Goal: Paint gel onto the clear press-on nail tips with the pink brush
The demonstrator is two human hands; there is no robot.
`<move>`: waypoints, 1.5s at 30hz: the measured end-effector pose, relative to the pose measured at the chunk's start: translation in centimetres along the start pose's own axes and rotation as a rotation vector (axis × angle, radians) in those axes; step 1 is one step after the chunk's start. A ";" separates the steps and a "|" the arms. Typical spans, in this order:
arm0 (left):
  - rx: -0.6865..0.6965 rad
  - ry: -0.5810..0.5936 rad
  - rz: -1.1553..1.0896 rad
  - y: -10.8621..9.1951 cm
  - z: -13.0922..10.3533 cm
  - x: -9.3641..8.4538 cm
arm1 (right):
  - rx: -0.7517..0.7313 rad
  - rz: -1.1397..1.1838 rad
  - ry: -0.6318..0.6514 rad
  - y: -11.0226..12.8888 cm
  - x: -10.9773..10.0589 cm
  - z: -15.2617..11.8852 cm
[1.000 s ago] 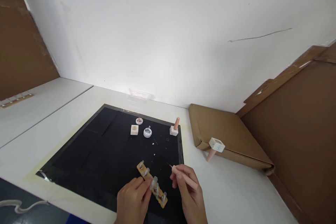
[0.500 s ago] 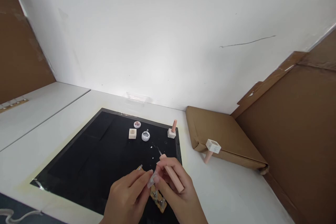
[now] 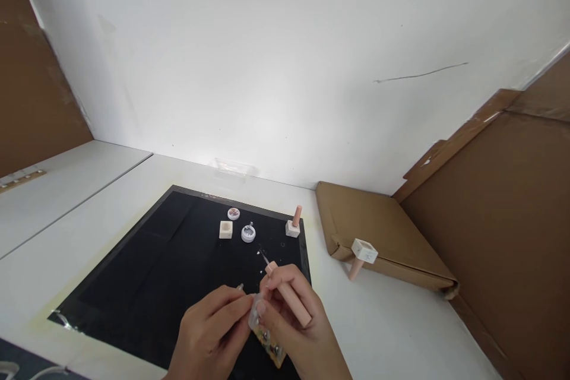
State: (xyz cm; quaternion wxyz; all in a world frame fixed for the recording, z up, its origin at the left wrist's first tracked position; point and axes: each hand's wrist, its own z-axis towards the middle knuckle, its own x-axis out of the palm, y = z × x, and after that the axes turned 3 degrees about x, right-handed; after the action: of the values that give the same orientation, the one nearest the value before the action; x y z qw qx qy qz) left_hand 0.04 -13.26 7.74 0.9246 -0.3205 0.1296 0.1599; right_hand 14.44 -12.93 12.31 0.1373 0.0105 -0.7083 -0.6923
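- Evidently slim and pale pink, the brush (image 3: 295, 304) ends in a thin, dark tip pointing away over the black mat (image 3: 146, 261).
- Right hand (image 3: 299, 329) grips its handle, with thumb and fingertip also at a whitish, see-through piece (image 3: 253, 316).
- Left hand (image 3: 211, 329) pinches that piece's other side, by a yellowish strip (image 3: 270, 351) with small metallic bits, partly hidden.

Basic white surface (image 3: 409, 326), black mat (image 3: 133, 291) under the fingers (image 3: 291, 276), flat cardboard box (image 3: 374, 214) off to their right.
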 end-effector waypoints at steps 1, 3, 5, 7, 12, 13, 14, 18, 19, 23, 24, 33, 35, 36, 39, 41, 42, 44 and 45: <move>0.005 0.000 0.000 0.0 0.0 0.0 | -0.003 -0.011 -0.011 0.0 0.1 -0.1; 0.013 0.005 0.005 -0.1 0.1 -0.1 | -0.013 -0.028 -0.034 0.0 0.3 -0.3; 0.018 0.006 0.009 -0.1 0.1 -0.1 | -0.036 -0.026 -0.071 -0.1 0.5 -0.3; 0.021 0.006 0.014 -0.1 0.1 -0.2 | -0.066 -0.028 -0.082 -0.4 0.5 -0.3; 0.007 0.015 0.007 -0.2 0.0 0.0 | -0.137 -0.088 -0.001 -1.1 -0.1 0.0; -0.005 0.009 0.000 -0.2 0.0 0.1 | -0.139 -0.101 0.008 -1.1 -0.2 0.1; -0.024 -0.002 -0.008 -0.2 0.1 0.1 | -0.131 -0.113 0.008 -1.1 -0.3 0.1; -0.109 0.032 -0.070 -0.3 1.0 -0.1 | -0.113 -0.145 0.008 -0.5 -0.5 0.2; -0.118 0.058 -0.088 -0.3 1.3 -0.3 | -0.131 -0.157 0.010 -0.3 -0.6 0.3; -0.122 0.057 -0.102 -0.3 2.8 -1.0 | -0.255 -0.228 -0.093 0.3 -1.5 0.8; -0.124 0.039 -0.098 -0.2 3.2 -1.1 | -0.294 -0.239 -0.118 0.5 -1.8 1.0; -0.329 0.171 -0.289 4.0 6.9 -0.3 | -0.371 -0.060 -0.025 1.5 -3.1 2.8; -0.383 0.235 -0.377 5.0 6.8 0.2 | -0.339 0.036 -0.052 0.9 -3.2 3.3; -0.414 0.261 -0.431 5.4 6.6 0.5 | -0.311 0.083 -0.064 0.5 -3.3 3.5; -0.507 0.284 -0.598 6.5 5.7 1.3 | -0.220 0.149 -0.080 -0.8 -3.6 4.0; -0.551 0.262 -0.666 7.0 5.1 1.7 | -0.184 0.145 -0.082 -1.6 -3.8 4.2; -0.565 0.257 -0.686 7.2 4.9 1.8 | -0.170 0.138 -0.081 -1.9 -3.8 4.2; -0.580 0.267 -0.714 7.5 4.5 1.8 | -0.139 0.126 -0.077 -2.4 -3.9 4.2; -0.585 0.277 -0.728 7.5 4.4 1.8 | -0.124 0.120 -0.072 -2.6 -3.9 4.2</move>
State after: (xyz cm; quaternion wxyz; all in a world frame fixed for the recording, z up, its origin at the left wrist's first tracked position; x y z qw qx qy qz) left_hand -0.59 -4.54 6.30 0.7658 -0.6097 0.0806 -0.1882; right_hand 16.88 -8.10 9.03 0.1531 -0.0654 -0.6680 -0.7253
